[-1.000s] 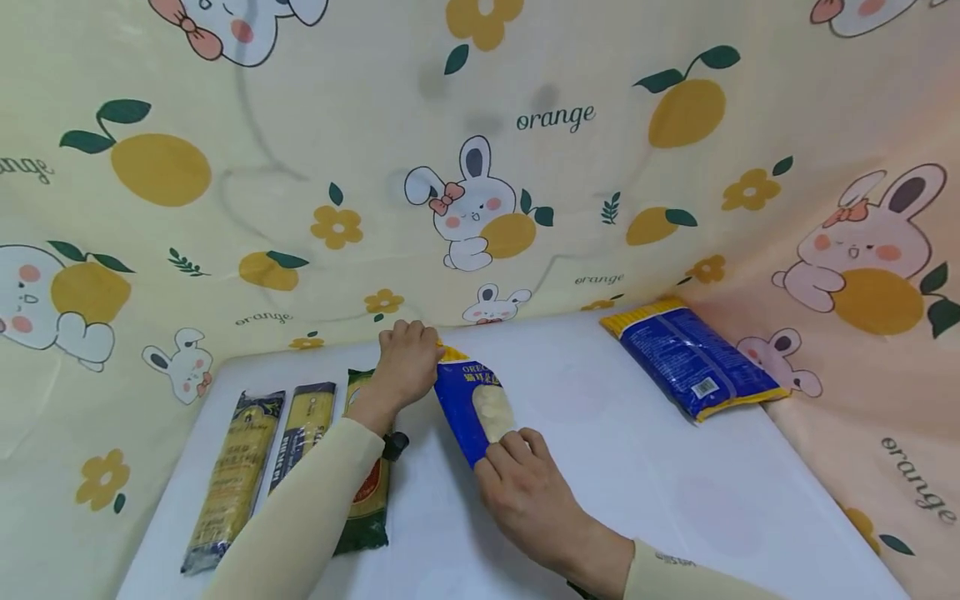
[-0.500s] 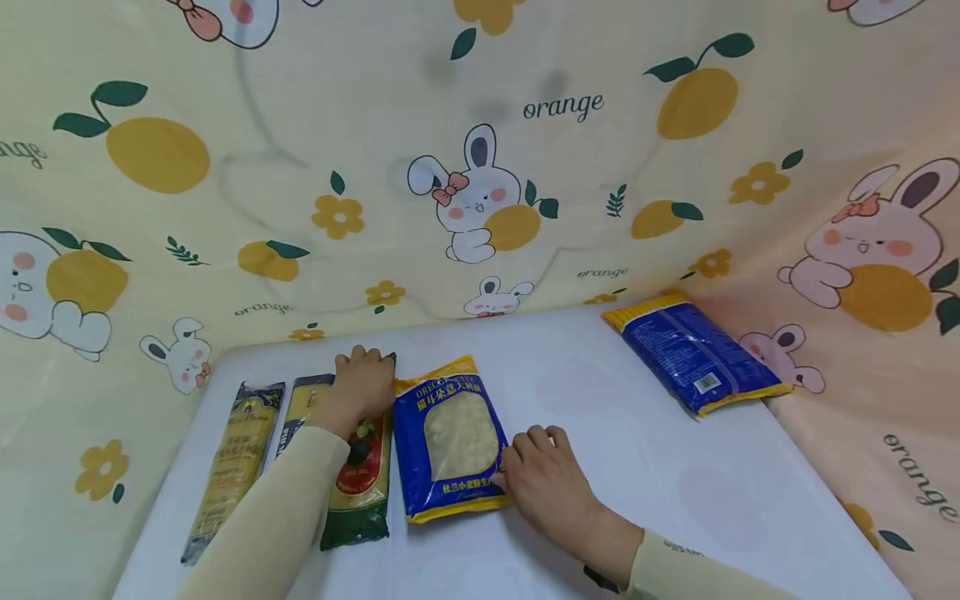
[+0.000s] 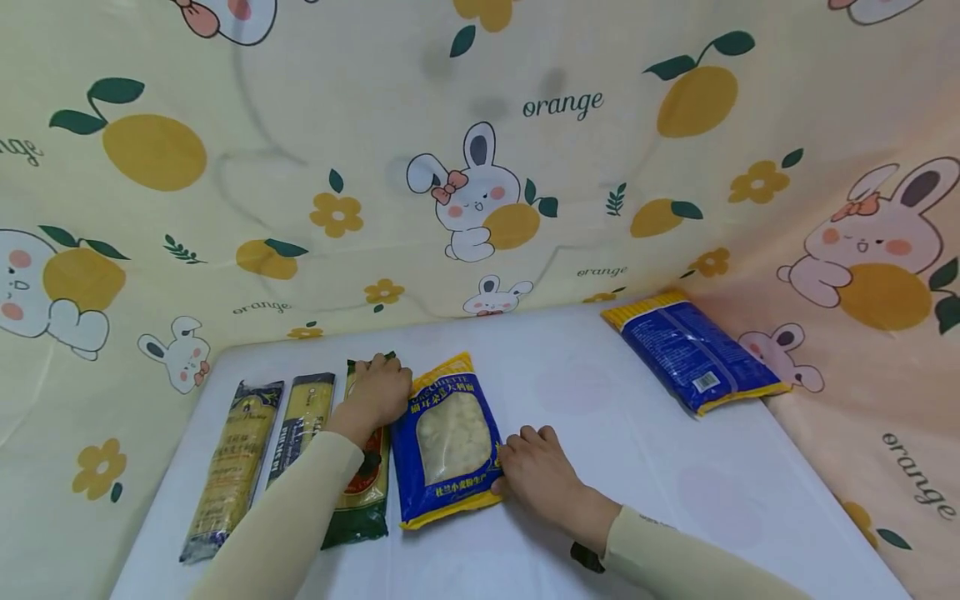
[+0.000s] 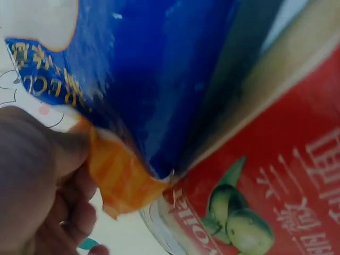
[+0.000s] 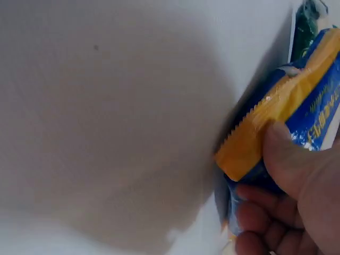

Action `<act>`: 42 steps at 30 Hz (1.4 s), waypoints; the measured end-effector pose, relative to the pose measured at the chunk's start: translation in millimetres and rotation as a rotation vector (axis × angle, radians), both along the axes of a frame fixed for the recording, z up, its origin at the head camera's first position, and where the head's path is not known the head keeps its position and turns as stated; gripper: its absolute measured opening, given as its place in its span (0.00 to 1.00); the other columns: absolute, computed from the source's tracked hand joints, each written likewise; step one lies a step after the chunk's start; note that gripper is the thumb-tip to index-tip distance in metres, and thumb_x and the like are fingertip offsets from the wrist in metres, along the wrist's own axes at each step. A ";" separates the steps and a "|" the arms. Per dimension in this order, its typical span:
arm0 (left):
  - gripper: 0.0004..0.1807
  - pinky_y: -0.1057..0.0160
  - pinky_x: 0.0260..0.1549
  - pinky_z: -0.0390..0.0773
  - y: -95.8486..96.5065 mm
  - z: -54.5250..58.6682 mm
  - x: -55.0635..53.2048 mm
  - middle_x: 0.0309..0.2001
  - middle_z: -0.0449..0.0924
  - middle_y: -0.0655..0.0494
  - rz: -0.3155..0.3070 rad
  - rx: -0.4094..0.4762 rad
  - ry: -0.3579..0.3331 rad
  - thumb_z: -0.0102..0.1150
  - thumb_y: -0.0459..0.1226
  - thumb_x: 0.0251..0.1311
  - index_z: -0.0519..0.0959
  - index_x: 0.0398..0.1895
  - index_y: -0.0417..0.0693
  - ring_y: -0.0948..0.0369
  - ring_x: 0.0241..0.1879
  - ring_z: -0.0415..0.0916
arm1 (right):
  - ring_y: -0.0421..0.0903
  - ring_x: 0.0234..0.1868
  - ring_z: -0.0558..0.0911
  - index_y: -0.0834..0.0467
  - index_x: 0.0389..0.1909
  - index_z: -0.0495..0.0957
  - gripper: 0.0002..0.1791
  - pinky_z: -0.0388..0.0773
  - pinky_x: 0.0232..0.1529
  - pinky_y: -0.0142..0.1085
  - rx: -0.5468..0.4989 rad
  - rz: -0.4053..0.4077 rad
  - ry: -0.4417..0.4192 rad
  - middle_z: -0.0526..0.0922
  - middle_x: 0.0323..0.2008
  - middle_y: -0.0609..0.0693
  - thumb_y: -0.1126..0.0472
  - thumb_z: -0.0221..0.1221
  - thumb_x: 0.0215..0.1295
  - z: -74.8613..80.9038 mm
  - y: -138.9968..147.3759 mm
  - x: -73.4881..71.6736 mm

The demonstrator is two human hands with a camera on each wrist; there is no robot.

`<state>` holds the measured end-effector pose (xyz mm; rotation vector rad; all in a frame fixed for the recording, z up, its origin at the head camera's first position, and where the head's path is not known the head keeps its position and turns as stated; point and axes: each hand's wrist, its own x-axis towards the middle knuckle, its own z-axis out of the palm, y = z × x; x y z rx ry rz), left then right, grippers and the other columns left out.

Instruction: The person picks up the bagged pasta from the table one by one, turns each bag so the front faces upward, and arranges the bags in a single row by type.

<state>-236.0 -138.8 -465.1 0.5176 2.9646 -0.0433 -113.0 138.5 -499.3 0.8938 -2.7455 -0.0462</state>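
Note:
A blue-and-yellow bag of orecchiette pasta [image 3: 452,437] lies face up near the middle of the table, its clear window showing pale pasta. My left hand [image 3: 382,390] pinches the yellow top-left corner [image 4: 119,172] between thumb and fingers. At the lower right, my right hand [image 3: 542,467] has its thumb on the yellow bottom seal [image 5: 255,141] and its fingers curled under that corner. Right beside the bag's left edge is a green-and-gold pasta packet [image 3: 362,504] with a red label, partly covered by my left hand and forearm.
Two more long pasta packets, one gold [image 3: 231,475] and one navy-and-gold [image 3: 306,417], lie at the left of the white table [image 3: 675,492]. Another blue-and-yellow bag [image 3: 690,350] lies back side up at the far right. A printed curtain [image 3: 585,167] hangs behind.
The orecchiette bag went from tilted up between the hands to lying face up beside the green packet. My left hand moved left over that packet, then back onto the bag's top-left corner.

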 end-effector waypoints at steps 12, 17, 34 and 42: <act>0.12 0.45 0.44 0.61 10.1 5.8 -19.9 0.34 0.68 0.47 -0.081 0.041 0.379 0.51 0.32 0.78 0.71 0.31 0.40 0.48 0.39 0.62 | 0.47 0.34 0.70 0.52 0.29 0.81 0.12 0.66 0.42 0.42 -0.021 0.068 0.094 0.79 0.28 0.44 0.54 0.76 0.58 28.6 12.9 -2.4; 0.09 0.43 0.47 0.63 9.7 7.5 -25.7 0.38 0.72 0.46 -0.038 0.032 0.345 0.51 0.33 0.78 0.76 0.37 0.39 0.47 0.43 0.64 | 0.47 0.32 0.69 0.52 0.28 0.78 0.16 0.66 0.41 0.42 -0.005 0.075 0.110 0.77 0.27 0.45 0.47 0.72 0.64 24.5 6.1 -1.0; 0.41 0.33 0.77 0.54 94.4 -13.8 41.7 0.84 0.52 0.42 -0.120 0.172 -0.039 0.40 0.60 0.81 0.56 0.84 0.42 0.41 0.84 0.47 | 0.48 0.34 0.71 0.54 0.30 0.78 0.23 0.68 0.42 0.43 0.062 0.031 0.085 0.77 0.28 0.48 0.39 0.63 0.73 4.8 8.8 -0.2; 0.50 0.31 0.79 0.37 82.4 -38.3 59.3 0.87 0.36 0.45 -0.042 0.133 -0.075 0.34 0.67 0.78 0.41 0.87 0.43 0.44 0.86 0.32 | 0.49 0.34 0.73 0.55 0.27 0.77 0.27 0.73 0.44 0.47 0.016 -0.013 0.054 0.76 0.27 0.48 0.35 0.65 0.67 11.9 28.1 -7.1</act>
